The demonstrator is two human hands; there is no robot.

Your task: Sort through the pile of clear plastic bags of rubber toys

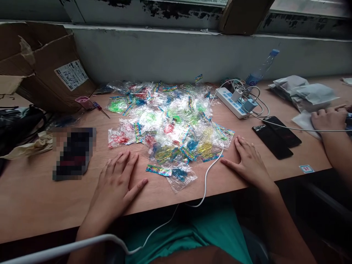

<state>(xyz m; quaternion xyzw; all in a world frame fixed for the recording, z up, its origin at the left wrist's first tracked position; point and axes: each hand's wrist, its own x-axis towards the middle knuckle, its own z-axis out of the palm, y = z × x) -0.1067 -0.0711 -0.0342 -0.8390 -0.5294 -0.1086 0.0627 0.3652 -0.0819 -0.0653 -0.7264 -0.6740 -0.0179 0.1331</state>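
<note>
Your left hand (117,187) and right hand (249,163) rest palm down on the wooden desk (35,194), fingers open and spread, gripping nothing. Between them lies a heap of clear plastic packets (165,121) with coloured contents, partly lost in glare. A loose packet (180,178) sits apart, in front of the heap and nearer the desk's edge. A white charging cable (205,187) runs between the heap and your right hand, then drops over that edge. Risks: the slick film could let packets slide if the heap is disturbed, and the loose packet could fall if nudged. A sleeve or finger catching the cable could drag packets with it. To the right, a plastic water bottle (261,68) leans behind a white power strip (233,102), so a tip could wet the strip and its chargers. Two black smartphones (273,141) lie near a co-worker's hand (328,120), whose reach could bring a second cable into play. At the left, a small screwdriver (100,109) lies by a torn cardboard box (46,69).
</note>
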